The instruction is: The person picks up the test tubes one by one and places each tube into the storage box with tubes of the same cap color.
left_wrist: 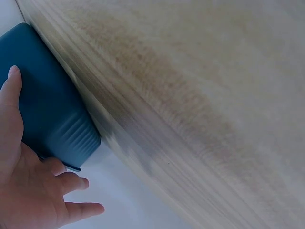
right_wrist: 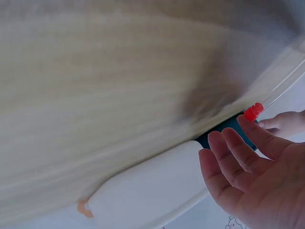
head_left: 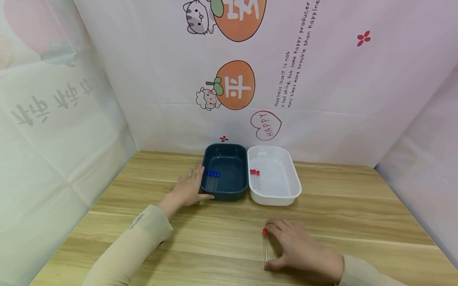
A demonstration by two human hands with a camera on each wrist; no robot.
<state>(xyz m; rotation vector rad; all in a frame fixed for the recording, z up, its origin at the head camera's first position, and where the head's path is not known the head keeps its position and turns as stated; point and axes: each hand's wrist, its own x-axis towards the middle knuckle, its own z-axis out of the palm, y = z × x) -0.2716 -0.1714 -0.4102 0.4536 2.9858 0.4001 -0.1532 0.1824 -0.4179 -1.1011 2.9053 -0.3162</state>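
My right hand (head_left: 298,248) pinches a clear test tube with a red cap (head_left: 265,244) over the front of the table. The index fingertip is at the cap and the thumb at the far end of the tube. In the right wrist view the red cap (right_wrist: 254,111) shows beside the index finger, and the other fingers hold nothing. At the left side of the dark teal tray (head_left: 229,194), my left hand (head_left: 187,188) touches the wall with its fingers spread. Several blue-capped tubes (head_left: 213,180) lie in that tray's left part.
Right beside the dark tray stands a white tray (head_left: 282,200), with three red-capped tubes (head_left: 255,178) at its left side. Both trays are near the back edge of the wooden table (head_left: 214,238). A printed cloth (head_left: 161,99) hangs behind them.
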